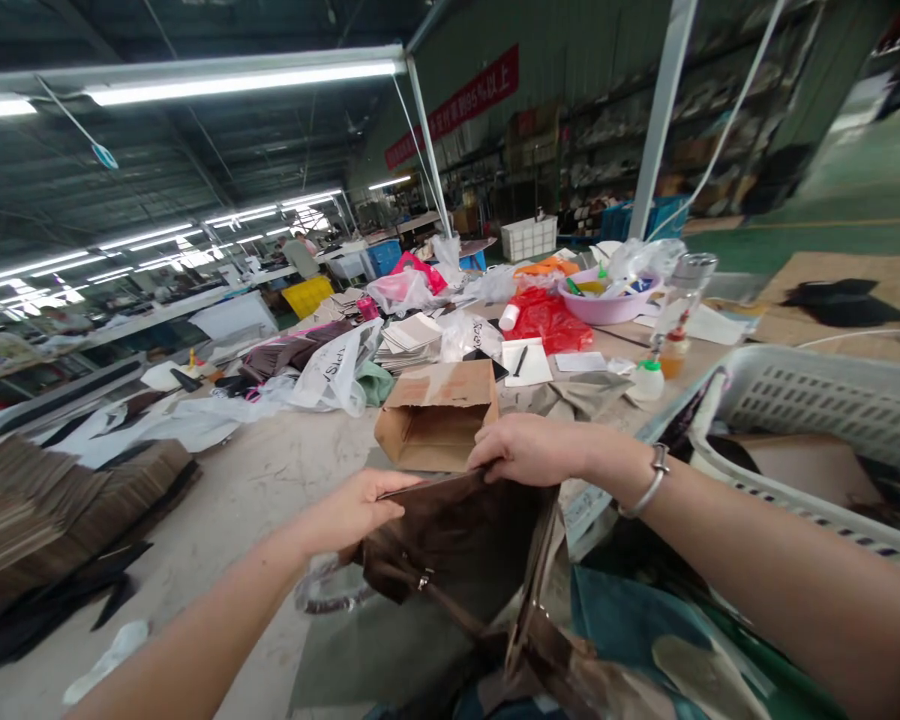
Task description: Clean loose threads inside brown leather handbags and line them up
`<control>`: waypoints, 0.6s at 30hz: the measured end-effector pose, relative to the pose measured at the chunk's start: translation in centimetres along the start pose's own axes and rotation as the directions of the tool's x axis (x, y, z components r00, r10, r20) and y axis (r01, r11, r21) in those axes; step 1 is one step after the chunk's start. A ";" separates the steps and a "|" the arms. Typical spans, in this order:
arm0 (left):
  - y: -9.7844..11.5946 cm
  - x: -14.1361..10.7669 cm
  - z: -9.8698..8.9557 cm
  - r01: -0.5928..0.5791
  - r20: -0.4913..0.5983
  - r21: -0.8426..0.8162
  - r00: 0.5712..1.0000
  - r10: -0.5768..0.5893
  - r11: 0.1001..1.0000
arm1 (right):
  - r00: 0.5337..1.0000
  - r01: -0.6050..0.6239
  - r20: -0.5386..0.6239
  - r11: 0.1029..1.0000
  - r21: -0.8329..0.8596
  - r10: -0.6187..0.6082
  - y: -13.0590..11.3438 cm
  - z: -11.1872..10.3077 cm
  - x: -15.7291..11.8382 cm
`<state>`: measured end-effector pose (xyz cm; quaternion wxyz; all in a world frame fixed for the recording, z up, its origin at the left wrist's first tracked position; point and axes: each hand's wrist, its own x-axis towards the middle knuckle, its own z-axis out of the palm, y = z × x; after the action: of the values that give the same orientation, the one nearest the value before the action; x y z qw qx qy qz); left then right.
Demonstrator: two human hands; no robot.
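A dark brown bag [457, 545] with metal fittings and straps hangs at the table's near edge, its mouth toward me. My left hand [352, 510] pinches the upper left of its rim, thumb in front and fingers behind. Farther right along the same rim, my right hand [521, 447] grips the edge with curled fingers; a bangle circles that wrist. Just beyond the bag stands a cardboard box [442, 400] with its opening facing me. A clear-wrapped handle [334, 600] lies by the bag's left side.
Stacked brown pieces [67, 510] lie at the left. A white plastic basket [832, 390] with material inside stands close on the right. Farther back are a pink basin [607, 305], a red plastic bag [547, 320], a notepad [526, 362] and small bottles [647, 380].
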<state>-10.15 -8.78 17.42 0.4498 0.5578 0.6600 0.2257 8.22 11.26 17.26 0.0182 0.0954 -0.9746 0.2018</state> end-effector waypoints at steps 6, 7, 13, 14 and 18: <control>1.5 -0.5 0.0 -0.027 0.036 0.207 0.999 0.020 0.978 | 1.000 -0.016 0.015 0.992 0.125 0.015 1.0 -0.2 -1.0; 1.5 -0.7 0.1 -0.027 0.042 0.224 0.999 0.018 0.974 | 1.000 -0.015 0.018 0.989 0.150 0.013 1.2 -0.2 -1.1; -0.5 -0.9 0.0 0.053 0.109 0.122 0.992 -0.066 0.991 | 0.997 -0.016 0.071 0.961 0.277 -0.004 2.7 -0.2 -1.1; -0.9 -0.8 -0.1 0.070 0.109 0.108 0.991 -0.082 0.992 | 0.997 -0.018 0.076 0.959 0.282 -0.003 2.9 -0.1 -1.1; -1.4 -0.4 -0.9 0.090 0.089 0.144 0.991 -0.104 0.985 | 0.997 -0.019 0.075 0.962 0.273 -0.002 3.1 -0.1 -1.1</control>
<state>-11.62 -9.38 16.88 0.4515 0.5654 0.6780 0.1296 8.68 14.27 16.07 -0.0323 0.1003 -0.9377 0.3309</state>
